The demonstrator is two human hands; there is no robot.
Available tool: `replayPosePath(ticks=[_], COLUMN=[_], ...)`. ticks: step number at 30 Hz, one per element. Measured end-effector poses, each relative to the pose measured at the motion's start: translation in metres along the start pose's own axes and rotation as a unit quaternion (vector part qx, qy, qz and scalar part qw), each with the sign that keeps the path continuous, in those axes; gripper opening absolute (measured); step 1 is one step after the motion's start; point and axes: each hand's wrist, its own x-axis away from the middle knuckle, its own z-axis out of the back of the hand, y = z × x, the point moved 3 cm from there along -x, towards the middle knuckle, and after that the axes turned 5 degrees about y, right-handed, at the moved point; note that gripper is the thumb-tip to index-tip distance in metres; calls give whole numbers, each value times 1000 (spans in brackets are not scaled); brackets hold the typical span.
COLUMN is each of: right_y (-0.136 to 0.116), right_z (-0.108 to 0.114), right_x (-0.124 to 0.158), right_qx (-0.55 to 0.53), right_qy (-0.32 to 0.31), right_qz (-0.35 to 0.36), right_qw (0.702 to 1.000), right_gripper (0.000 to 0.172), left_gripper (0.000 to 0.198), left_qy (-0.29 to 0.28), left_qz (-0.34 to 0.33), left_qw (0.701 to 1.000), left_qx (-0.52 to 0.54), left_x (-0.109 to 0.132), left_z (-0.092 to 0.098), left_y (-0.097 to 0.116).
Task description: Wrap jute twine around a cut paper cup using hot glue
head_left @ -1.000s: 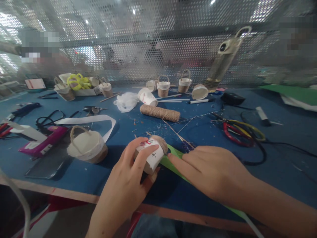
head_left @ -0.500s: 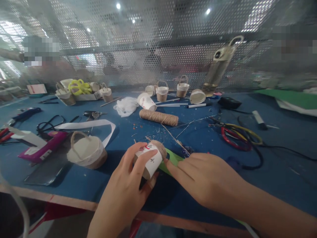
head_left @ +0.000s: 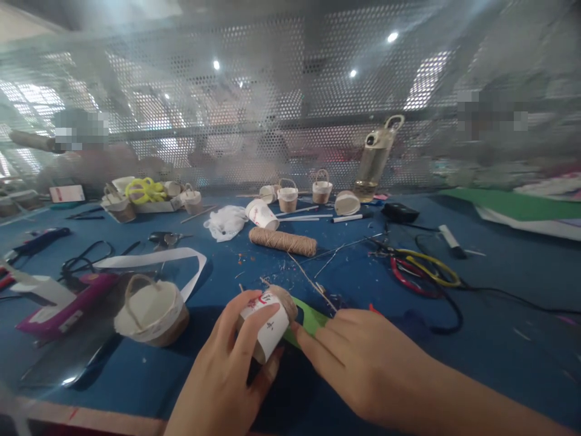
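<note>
My left hand (head_left: 224, 378) is wrapped round a small white paper cup (head_left: 264, 326) lying on its side, its far end bound with brown twine. My right hand (head_left: 363, 360) lies just right of the cup, fingers together and pressed flat on a green paper strip (head_left: 311, 318) that meets the cup. A thin strand of twine runs from the cup to a twine spool (head_left: 282, 241) further back on the blue table (head_left: 272, 266).
A finished twine-wrapped cup basket (head_left: 152, 312) sits at the left beside a white ribbon (head_left: 154, 259) and a magenta tool (head_left: 63, 303). Red and yellow scissors (head_left: 422, 272) with black cable lie at right. More small baskets (head_left: 287, 197), a bottle (head_left: 374, 160) and a perforated screen stand behind.
The view has tilted upward, so hands and cup sit lower in frame. My right hand has slid left along the green strip toward the cup. The left grip is unchanged.
</note>
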Motion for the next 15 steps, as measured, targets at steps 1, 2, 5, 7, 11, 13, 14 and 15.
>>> replayPosePath(ticks=[1, 2, 5, 7, 11, 13, 14, 15], right_y=[0, 1, 3, 4, 5, 4, 3, 2], right_z=[0, 0, 0, 0, -3, -5, -5, -5], right_x=[0, 1, 1, 0, 0, 1, 1, 2], right_qx=[-4, -10, -32, -43, -61, -75, -81, -87], right_qy=[4, 7, 10, 10, 0, -5, -4, -4], right_qz=[-1, -1, -2, -10, -38, -54, -59, -64], right_qw=[1000, 1000, 999, 999, 997, 996, 995, 994], right_gripper=[37, 37, 35, 34, 31, 29, 28, 27], left_gripper=[50, 50, 49, 51, 51, 50, 50, 51], left_qy=[-2, -2, -4, -5, -11, -8, -7, -10], left_qz=[2, 0, -6, -4, -5, -6, -6, -5], left_qw=[1000, 1000, 1000, 1000, 1000, 1000, 1000, 1000], left_qx=[-1, -2, -2, -1, 0, 1, 1, 1], left_x=[0, 1, 0, 0, 0, 1, 0, 0], left_z=[0, -1, -1, -1, -2, -2, -2, -2], left_y=[-1, -2, -2, -2, -2, -2, -2, -1])
